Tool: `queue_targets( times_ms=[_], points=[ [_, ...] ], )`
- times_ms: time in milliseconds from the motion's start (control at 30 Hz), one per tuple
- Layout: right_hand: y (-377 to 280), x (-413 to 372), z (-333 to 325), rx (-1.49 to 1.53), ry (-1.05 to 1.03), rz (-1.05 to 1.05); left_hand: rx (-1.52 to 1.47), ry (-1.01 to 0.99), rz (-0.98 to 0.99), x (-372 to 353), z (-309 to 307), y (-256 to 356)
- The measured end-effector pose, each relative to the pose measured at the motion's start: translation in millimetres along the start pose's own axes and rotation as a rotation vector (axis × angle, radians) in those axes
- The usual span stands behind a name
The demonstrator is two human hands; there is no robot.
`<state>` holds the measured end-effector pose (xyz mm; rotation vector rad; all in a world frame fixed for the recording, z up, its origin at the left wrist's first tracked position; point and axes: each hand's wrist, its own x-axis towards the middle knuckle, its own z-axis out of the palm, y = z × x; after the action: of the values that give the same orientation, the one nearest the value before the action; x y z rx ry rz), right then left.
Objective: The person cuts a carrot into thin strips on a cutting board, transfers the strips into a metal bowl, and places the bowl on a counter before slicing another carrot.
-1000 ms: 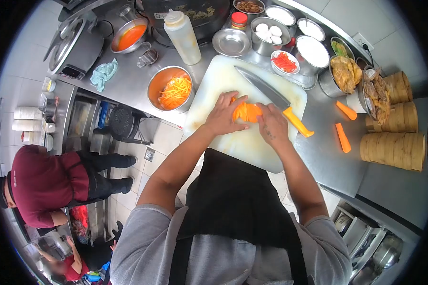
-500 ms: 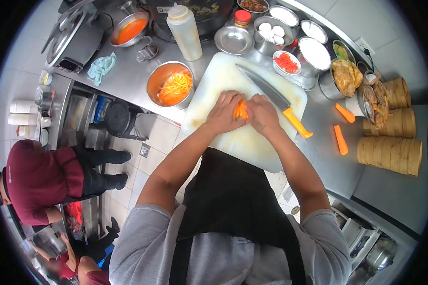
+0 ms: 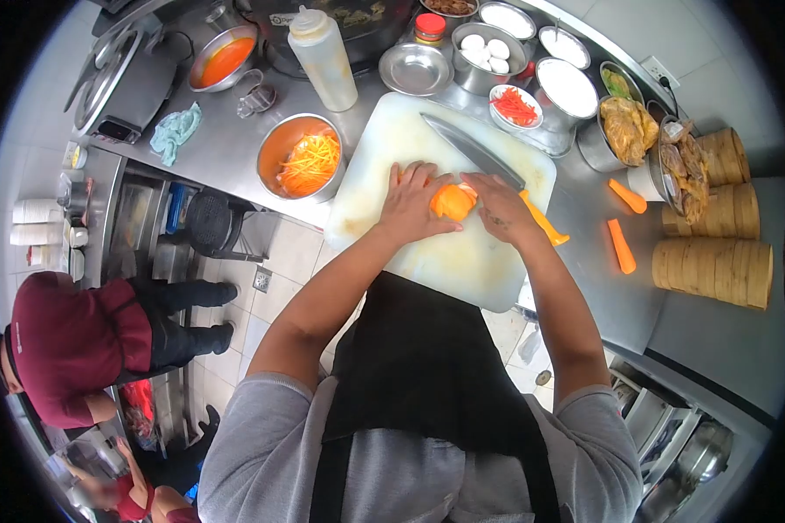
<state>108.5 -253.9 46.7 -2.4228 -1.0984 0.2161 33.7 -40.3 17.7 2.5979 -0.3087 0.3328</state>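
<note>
A small stack of orange carrot slices (image 3: 453,202) lies on the white cutting board (image 3: 379,144) between my two hands. My left hand (image 3: 417,205) rests flat against the left side of the slices, its fingers stretched forward and thumb below them. On the opposite side, my right hand (image 3: 500,207) reaches its fingertips to the slices' upper right edge, fingers loosely extended. Just beyond the right hand lies a large knife (image 3: 475,148), its yellow handle partly behind that hand. Neither hand grips the knife.
Left of the board stands a metal bowl of shredded carrot (image 3: 310,166). Two peeled carrot pieces (image 3: 621,247) lie right, near bamboo steamers (image 3: 711,272). Behind are a squeeze bottle (image 3: 324,65), a bowl of eggs (image 3: 488,57) and red strips (image 3: 515,106). Co-workers (image 3: 83,340) stand left.
My hands have moved slightly apart and their fingers have loosened, exposing more of the carrot slices. The whole view has shifted a little.
</note>
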Motion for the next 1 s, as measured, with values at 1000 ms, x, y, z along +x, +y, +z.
queue_targets(
  times_ms=[1000],
  points=[
    [-5.2, -1.0, -3.5, 0.069, -0.257, 0.103, -0.038, -0.135, 0.039, -0.8, 9.2, -11.5]
  ],
)
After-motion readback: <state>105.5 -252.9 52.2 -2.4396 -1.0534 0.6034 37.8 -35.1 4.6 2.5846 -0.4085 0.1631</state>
